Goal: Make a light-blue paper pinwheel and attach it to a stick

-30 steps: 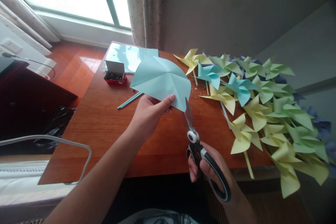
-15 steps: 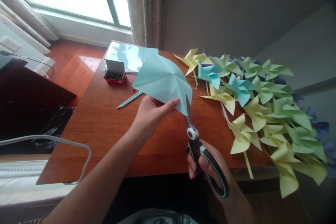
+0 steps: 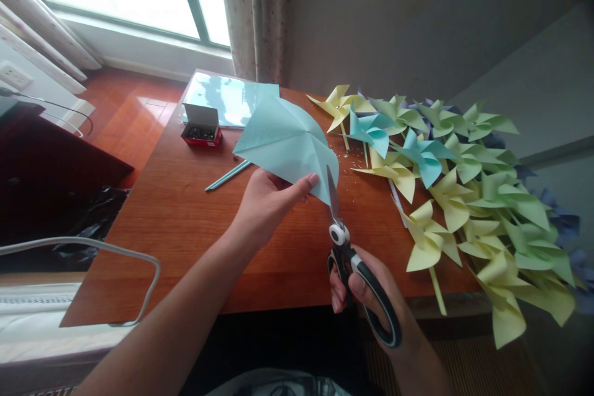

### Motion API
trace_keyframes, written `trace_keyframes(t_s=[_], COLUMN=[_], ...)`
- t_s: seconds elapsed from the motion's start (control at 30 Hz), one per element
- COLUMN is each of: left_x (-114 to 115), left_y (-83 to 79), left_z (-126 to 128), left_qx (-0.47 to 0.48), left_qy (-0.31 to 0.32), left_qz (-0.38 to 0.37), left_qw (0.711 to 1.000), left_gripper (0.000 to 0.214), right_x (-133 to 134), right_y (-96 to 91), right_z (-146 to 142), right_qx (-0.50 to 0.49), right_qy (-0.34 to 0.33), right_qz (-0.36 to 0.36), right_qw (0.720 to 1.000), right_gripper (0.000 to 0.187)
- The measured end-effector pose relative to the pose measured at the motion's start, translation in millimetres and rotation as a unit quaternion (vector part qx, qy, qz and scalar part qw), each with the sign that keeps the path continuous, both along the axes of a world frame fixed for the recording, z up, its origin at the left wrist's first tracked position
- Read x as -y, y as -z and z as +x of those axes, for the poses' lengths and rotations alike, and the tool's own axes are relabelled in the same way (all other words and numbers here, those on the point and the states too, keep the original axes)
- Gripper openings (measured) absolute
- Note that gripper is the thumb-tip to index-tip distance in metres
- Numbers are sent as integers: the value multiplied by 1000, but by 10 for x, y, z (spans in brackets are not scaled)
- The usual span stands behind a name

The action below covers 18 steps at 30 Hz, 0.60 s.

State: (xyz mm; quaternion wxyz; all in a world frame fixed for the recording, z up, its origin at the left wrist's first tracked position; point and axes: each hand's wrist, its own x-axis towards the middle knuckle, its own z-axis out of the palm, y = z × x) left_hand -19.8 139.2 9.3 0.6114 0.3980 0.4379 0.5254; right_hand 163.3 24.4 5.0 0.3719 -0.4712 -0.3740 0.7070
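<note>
A light blue sheet of paper, creased from a small mark at its middle and rounded along its right side, is held above the table. My left hand pinches its lower edge, thumb on top and the fingers mostly hidden beneath. Black-and-white scissors are gripped by the handles in my right hand. Their blades lie at the right edge of the paper, near its lower corner. How far the blades are apart is hard to make out.
On the wooden table, a small red box of dark bits stands near blue paper sticks. Glossy blue sheets lie behind. Several paper pinwheels crowd the right side. A grey cable crosses the left edge.
Both hands, the paper and the scissors hold nearly the same place. The whole view has shifted very slightly.
</note>
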Motion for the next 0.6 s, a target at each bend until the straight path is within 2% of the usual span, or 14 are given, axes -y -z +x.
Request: trace_keyframes(t_s=[0.6], left_x=[-1], left_y=[22], left_z=[-10], left_qx=[20], left_qy=[17], left_qz=[15], left_qw=[1000], left_gripper=[20], right_x=[-1], right_y=[26], right_z=[-9], right_qx=[11], right_qy=[1], right_qz=[2], right_qw=[1000], right_gripper=[47])
